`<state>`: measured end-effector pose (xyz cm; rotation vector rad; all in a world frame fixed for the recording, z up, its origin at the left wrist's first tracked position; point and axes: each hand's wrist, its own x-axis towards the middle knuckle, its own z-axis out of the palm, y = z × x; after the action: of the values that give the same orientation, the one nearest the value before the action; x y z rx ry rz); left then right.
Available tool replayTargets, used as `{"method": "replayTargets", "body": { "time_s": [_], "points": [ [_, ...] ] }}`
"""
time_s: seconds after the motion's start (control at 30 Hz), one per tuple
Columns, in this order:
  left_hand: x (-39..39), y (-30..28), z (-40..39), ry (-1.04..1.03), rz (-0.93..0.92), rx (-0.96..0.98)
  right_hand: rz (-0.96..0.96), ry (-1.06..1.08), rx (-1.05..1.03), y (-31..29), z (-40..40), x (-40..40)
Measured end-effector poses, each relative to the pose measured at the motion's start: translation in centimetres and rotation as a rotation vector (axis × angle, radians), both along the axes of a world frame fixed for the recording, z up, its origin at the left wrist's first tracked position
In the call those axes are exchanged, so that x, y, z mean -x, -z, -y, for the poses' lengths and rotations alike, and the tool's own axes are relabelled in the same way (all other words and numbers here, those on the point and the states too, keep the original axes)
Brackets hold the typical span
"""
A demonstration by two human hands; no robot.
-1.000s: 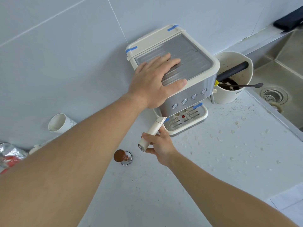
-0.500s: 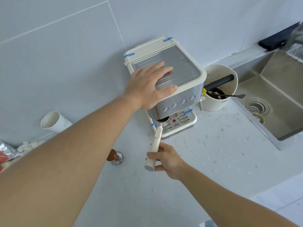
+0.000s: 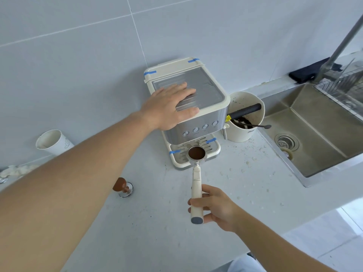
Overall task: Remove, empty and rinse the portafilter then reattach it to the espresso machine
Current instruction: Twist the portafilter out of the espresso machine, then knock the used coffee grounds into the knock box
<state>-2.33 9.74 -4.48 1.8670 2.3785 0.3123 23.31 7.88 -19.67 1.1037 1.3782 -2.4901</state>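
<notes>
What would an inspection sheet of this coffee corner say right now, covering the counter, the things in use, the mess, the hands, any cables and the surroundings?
Surface: pale counter, speckled with crumbs and coffee specks.
Job's things: portafilter off the espresso machine, basket full of brown grounds, held level above the drip tray.
Clutter: knock box with dark bar and spent grounds, a spoon across its rim; tamper; paper cup lying against the wall.
Grippers: left hand flat on the machine's top; right hand closed round the portafilter's handle.
Cables: nothing seen.
Surroundings: tiled wall; steel sink with drain, dark cloth behind it.
</notes>
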Motion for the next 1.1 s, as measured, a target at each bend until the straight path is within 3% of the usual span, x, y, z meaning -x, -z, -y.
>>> {"method": "replayTargets", "body": {
  "time_s": [0.23, 0.43, 0.6, 0.87, 1.1],
  "points": [
    [0.0, -0.3, -0.1, 0.006, -0.013, -0.022, -0.03, 0.032, -0.036, -1.5, -1.7, -4.0],
    [-0.6, -1.3, -0.2, -0.039, 0.004, 0.073, -0.049, 0.043, -0.047, -2.3, -4.0, -7.2],
    [-2.5, -2.7, -0.6, -0.19, 0.268, 0.054, -0.068, 0.01, -0.085, -3.2, -7.5, -9.8],
    [-12.0, -4.0, -2.4, -0.359, 0.637, -0.397, -0.14, -0.026, -0.091, -4.7, -13.8, -14.0],
    [-19.8, 0.1, -4.4, -0.516, 1.026, -0.377, -0.182, -0.026, -0.123, -6.0, -18.7, -16.6]
  ]
}}
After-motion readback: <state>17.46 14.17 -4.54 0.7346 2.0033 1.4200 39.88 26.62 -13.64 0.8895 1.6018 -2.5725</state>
